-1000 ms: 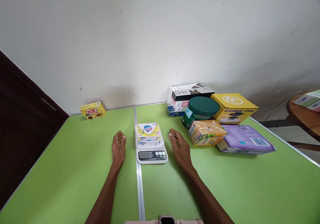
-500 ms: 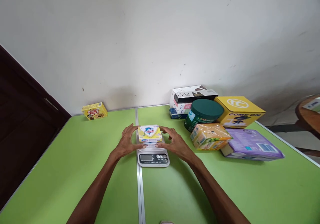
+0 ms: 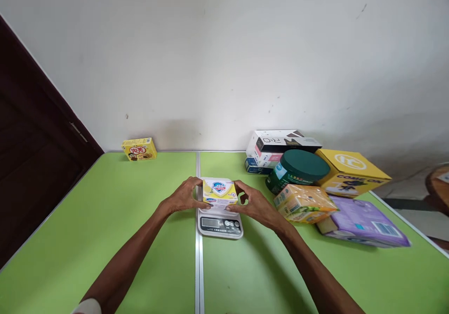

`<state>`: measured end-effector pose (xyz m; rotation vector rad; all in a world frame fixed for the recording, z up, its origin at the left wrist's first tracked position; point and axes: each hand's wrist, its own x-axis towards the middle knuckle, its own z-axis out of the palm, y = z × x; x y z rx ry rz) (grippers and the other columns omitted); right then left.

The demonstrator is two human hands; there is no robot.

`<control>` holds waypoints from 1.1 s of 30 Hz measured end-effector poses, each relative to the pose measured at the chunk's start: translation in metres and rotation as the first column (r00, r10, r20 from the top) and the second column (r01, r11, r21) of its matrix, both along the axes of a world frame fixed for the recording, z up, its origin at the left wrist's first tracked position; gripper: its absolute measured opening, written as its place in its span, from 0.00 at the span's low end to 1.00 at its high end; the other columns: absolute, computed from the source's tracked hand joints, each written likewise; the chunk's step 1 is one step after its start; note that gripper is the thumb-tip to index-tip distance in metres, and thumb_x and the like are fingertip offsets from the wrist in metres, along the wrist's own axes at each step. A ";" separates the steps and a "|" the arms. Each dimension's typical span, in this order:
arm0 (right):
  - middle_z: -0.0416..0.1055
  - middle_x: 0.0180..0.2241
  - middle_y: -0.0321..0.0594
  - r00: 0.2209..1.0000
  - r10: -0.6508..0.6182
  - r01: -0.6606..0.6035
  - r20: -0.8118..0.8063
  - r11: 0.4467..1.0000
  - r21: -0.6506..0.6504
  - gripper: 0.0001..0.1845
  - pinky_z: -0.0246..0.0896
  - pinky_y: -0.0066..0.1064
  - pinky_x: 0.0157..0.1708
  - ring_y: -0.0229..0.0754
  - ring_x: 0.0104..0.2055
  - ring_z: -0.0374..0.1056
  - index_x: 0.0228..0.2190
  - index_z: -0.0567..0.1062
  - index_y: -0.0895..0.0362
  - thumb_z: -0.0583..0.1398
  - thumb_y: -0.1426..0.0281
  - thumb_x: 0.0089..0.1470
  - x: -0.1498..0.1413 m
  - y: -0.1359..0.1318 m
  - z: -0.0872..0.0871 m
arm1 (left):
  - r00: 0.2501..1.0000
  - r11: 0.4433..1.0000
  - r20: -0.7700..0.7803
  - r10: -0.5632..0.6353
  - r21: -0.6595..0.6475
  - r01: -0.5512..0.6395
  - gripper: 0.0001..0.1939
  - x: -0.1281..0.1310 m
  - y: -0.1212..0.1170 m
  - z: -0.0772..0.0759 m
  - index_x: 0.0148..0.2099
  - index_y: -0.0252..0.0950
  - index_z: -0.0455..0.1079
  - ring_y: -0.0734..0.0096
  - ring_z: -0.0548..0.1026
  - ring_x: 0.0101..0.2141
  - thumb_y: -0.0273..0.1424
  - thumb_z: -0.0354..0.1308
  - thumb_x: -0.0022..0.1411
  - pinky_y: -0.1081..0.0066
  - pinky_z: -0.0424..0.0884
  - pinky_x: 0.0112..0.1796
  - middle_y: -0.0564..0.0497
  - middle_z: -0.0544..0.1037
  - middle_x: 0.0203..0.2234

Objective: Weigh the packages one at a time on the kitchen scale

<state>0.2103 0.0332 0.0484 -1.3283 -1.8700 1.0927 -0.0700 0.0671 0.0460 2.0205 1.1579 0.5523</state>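
A yellow and white Safeguard soap box [image 3: 220,190] is at the rear of a white digital kitchen scale [image 3: 220,233], over its weighing plate. My left hand [image 3: 185,195] grips the box's left end, thumb in front and fingers behind. At the right end, my right hand [image 3: 255,204] holds it the same way. Whether the box's underside touches the plate is hidden. The scale's dark display and round buttons face me.
A yellow snack box [image 3: 139,149] stands back left. At right are stacked cartons [image 3: 286,141], a green tub [image 3: 301,164], a yellow carton [image 3: 351,164], an orange-wrapped pack [image 3: 303,204] and a purple tissue pack [image 3: 365,220]. A metal seam [image 3: 199,276] divides the green table.
The camera view has tilted and shifted, so the scene sits differently in the frame. More of the soap box's front face shows now. Both hands stay at its ends.
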 end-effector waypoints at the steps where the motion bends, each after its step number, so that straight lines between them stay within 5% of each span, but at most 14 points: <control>1: 0.78 0.42 0.40 1.000 0.002 -0.002 0.011 1.000 0.001 0.25 0.64 0.34 0.35 0.44 0.37 0.70 0.44 0.74 0.54 0.71 0.57 0.47 -0.002 0.000 0.003 | 1.000 1.000 0.022 -0.009 -0.009 0.009 0.34 -0.001 0.000 0.002 0.53 0.38 0.74 0.55 0.74 0.49 0.46 0.78 0.47 0.59 0.72 0.48 0.43 0.77 0.51; 5: 0.78 0.40 0.39 0.998 0.005 -0.008 0.068 0.999 0.044 0.23 0.65 0.34 0.35 0.45 0.36 0.70 0.42 0.73 0.53 0.71 0.57 0.47 -0.019 0.010 0.021 | 0.995 0.999 0.097 -0.011 0.036 0.008 0.30 -0.018 0.002 0.017 0.50 0.38 0.74 0.60 0.74 0.45 0.46 0.76 0.48 0.65 0.70 0.43 0.46 0.79 0.48; 10: 0.79 0.40 0.39 0.993 0.088 -0.097 0.077 0.988 0.119 0.23 0.65 0.32 0.32 0.43 0.35 0.72 0.41 0.73 0.53 0.72 0.63 0.44 -0.077 0.058 0.035 | 0.987 0.991 0.108 0.120 0.037 -0.125 0.32 -0.072 0.022 0.023 0.54 0.37 0.75 0.60 0.75 0.46 0.44 0.75 0.48 0.65 0.70 0.42 0.46 0.81 0.50; 15: 0.80 0.40 0.39 0.985 0.170 -0.171 0.011 0.985 0.034 0.23 0.70 0.30 0.32 0.42 0.34 0.75 0.37 0.73 0.54 0.75 0.73 0.39 -0.152 0.114 0.011 | 0.948 0.961 0.172 0.270 -0.108 -0.254 0.36 -0.130 0.052 -0.003 0.54 0.33 0.76 0.54 0.78 0.47 0.42 0.75 0.44 0.61 0.74 0.44 0.41 0.83 0.50; 21: 0.80 0.46 0.42 0.990 0.142 -0.142 -0.010 0.990 -0.005 0.24 0.72 0.28 0.31 0.40 0.34 0.77 0.40 0.74 0.55 0.73 0.77 0.41 -0.203 0.143 -0.023 | 0.906 0.934 0.235 0.352 -0.152 -0.323 0.38 -0.167 0.076 -0.032 0.54 0.32 0.74 0.55 0.81 0.46 0.41 0.75 0.40 0.54 0.77 0.51 0.41 0.83 0.49; 26: 0.81 0.45 0.41 0.995 0.100 -0.100 -0.006 0.995 0.002 0.25 0.73 0.28 0.32 0.40 0.35 0.78 0.43 0.74 0.55 0.74 0.74 0.42 -0.209 0.159 -0.036 | 0.805 0.838 0.242 0.542 -0.079 -0.541 0.47 -0.162 0.077 -0.055 0.67 0.34 0.62 0.55 0.78 0.51 0.39 0.74 0.47 0.52 0.74 0.55 0.35 0.70 0.62; 30: 0.80 0.47 0.43 0.999 0.038 -0.038 0.011 0.999 0.034 0.24 0.74 0.32 0.36 0.42 0.36 0.78 0.44 0.75 0.56 0.73 0.74 0.44 -0.208 0.179 -0.040 | 0.683 0.704 0.281 0.674 0.036 -0.710 0.51 -0.127 0.074 -0.079 0.74 0.37 0.50 0.55 0.77 0.52 0.35 0.71 0.54 0.50 0.73 0.56 0.34 0.63 0.63; 33: 0.80 0.47 0.46 1.000 -0.014 0.013 0.024 0.998 0.063 0.23 0.74 0.35 0.40 0.43 0.35 0.78 0.43 0.75 0.57 0.73 0.74 0.44 -0.210 0.199 -0.042 | 0.673 0.677 0.314 0.670 0.113 -0.727 0.50 -0.102 0.077 -0.090 0.75 0.37 0.46 0.51 0.75 0.57 0.32 0.67 0.58 0.47 0.70 0.60 0.34 0.64 0.62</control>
